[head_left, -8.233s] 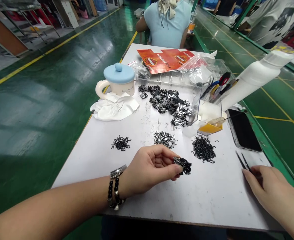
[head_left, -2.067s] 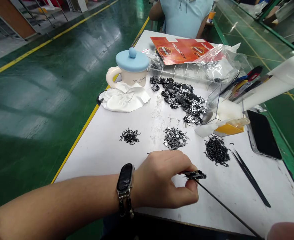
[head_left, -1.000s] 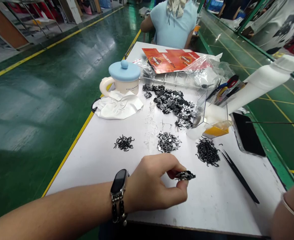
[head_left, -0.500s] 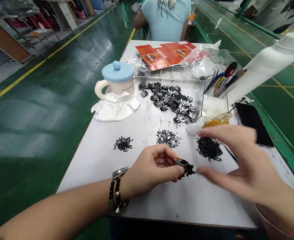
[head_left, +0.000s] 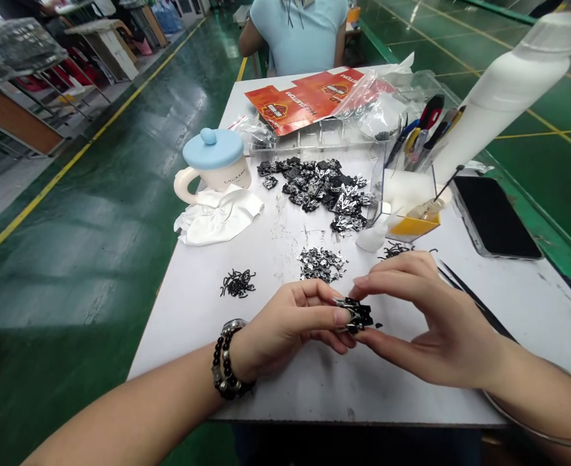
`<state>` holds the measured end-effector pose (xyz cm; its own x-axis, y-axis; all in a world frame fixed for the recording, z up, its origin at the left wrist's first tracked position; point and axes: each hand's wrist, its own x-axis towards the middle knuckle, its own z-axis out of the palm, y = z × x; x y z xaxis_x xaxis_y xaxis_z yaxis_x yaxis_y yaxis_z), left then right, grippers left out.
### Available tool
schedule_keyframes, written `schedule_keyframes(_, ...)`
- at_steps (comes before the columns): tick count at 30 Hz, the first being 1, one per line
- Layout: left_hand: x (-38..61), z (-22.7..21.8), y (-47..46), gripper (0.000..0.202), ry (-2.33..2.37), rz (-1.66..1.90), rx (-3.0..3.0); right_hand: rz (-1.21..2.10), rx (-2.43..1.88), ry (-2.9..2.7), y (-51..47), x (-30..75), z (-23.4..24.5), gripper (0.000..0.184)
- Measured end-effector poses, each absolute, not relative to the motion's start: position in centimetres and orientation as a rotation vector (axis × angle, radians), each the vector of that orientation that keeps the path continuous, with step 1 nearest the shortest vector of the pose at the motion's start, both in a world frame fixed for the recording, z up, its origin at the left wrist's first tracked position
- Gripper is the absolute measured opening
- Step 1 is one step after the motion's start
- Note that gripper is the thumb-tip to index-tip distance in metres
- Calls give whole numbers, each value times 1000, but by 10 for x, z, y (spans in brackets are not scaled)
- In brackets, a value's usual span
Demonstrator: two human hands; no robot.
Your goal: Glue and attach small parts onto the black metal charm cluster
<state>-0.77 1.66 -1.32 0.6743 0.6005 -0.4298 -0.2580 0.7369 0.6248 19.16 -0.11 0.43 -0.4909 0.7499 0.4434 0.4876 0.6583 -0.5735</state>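
My left hand pinches a small black and silver badge piece just above the white table. My right hand has come in from the right, and its thumb and forefinger close on the same piece from the other side. Behind the hands lie a small heap of silver pieces, a little pile of black hooks to the left, and another black hook pile partly hidden by my right hand. A big heap of black badge pieces lies farther back.
A blue-lidded mug stands on a white cloth at the left edge. A clear tool holder, a white bottle, a black phone and black tweezers sit to the right. Orange packaging lies at the back. A person in light blue sits beyond.
My right hand put down the thin black rod, swung in from the right and closed its fingertips on the piece held by my left hand. The left hand stayed almost in place.
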Motion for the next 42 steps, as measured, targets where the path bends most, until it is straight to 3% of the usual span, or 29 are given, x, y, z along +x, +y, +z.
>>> schedule_keyframes(10, -11, -15, 19, 26, 497, 518, 443, 862, -976, -1857, -4, 194, -5, 42)
schedule_keyframes(15, -9, -11, 14, 17, 402, 588, 467, 1139, -946, -1625, -5, 186, -9, 42)
schedule_keyframes(20, -6, -10, 12, 25, 410, 667, 473, 1307, -900, -1545, -2, 183, -11, 41)
schedule_keyframes(23, -6, -12, 11, 29, 420, 666, 504, 1296, -851, -1531, 0, 184, -12, 38)
schedule_keyframes(27, -10, -16, 2, 35, 320, 419, 630, 1240, -994, -1427, 7, 182, -13, 13)
schedule_keyframes(30, -14, -20, -9, 33, 249, 195, 714, 1214, -1164, -1760, 16, 170, -13, 5)
schedule_keyframes(34, -15, -24, -15, 32, 182, 117, 796, 1019, -1117, -2369, 34, 137, -14, 9)
schedule_keyframes(38, -13, -24, -10, 24, 116, 78, 874, 875, -1050, -2529, 52, 95, -20, 8)
schedule_keyframes(42, -8, -20, -7, 33, 87, 31, 790, 738, -1039, -2613, 68, 67, -26, 10)
